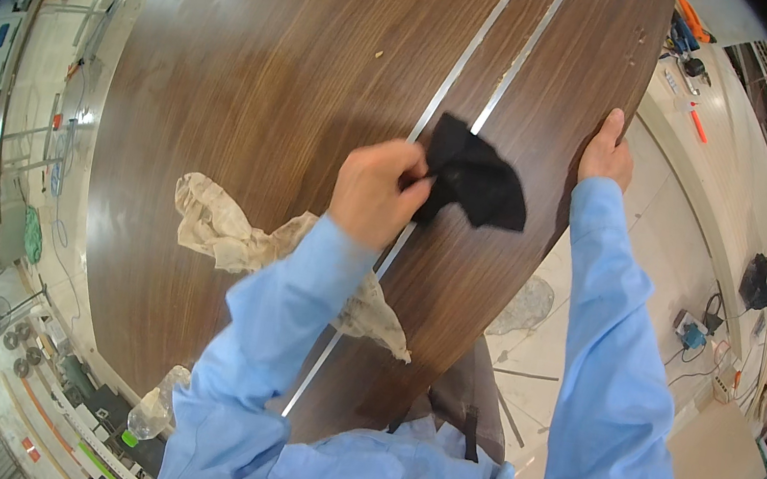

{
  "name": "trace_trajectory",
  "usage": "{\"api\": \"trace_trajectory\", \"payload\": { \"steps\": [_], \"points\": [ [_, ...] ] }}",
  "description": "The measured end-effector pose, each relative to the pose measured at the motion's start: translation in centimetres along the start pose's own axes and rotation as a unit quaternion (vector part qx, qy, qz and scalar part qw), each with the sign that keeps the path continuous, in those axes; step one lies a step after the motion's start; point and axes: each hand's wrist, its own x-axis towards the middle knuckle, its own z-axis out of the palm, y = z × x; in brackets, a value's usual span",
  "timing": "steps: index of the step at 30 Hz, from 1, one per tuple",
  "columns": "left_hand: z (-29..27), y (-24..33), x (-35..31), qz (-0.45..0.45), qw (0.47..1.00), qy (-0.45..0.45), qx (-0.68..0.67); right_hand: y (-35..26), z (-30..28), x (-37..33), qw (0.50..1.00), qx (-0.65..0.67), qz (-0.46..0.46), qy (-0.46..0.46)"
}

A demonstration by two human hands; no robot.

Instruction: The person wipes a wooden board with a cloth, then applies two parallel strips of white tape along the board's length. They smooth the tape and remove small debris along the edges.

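Note:
A black cloth [484,177] is pinched in my left hand [377,189], its free end spread over the brown wood-grain panel [260,72]. Two pale metallic strips [472,50] run lengthwise along this panel, and the cloth covers part of them. My right hand [607,154] grips the panel's right edge, thumb on top and the other fingers hidden below. A crumpled cream rag [231,232] lies on the panel beneath my left forearm, which hides its middle.
At the lower left, beside the panel, is a clear plastic bottle [149,418] with a green cap. Tools [690,62] and an orange-red marker-like stick [698,123] lie on a light surface at the upper right. A blue-green power tool [692,335] with cables and a black bag [762,283] sit farther right.

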Motion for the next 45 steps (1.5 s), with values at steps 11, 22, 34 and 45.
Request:
{"api": "trace_trajectory", "payload": {
  "steps": [11,22,34,45],
  "points": [
    [-1.1,-0.4,0.1,0.010,0.998,-0.067,-0.007,-0.9,-0.2,-0.2,0.999,-0.038,0.023,0.010],
    [1.8,-0.5,3.1,0.082,0.996,0.041,0.005,-1.1,-0.3,-0.2,0.998,-0.053,0.025,0.006],
    [-1.5,0.7,-8.2,-0.054,0.998,-0.020,0.001,0.1,0.3,0.5,1.000,-0.015,0.017,-0.005],
    [3.2,1.0,5.7,0.039,0.997,0.017,0.069,-2.0,-0.9,-1.5,0.999,-0.033,0.035,-0.005]
  ]
}}
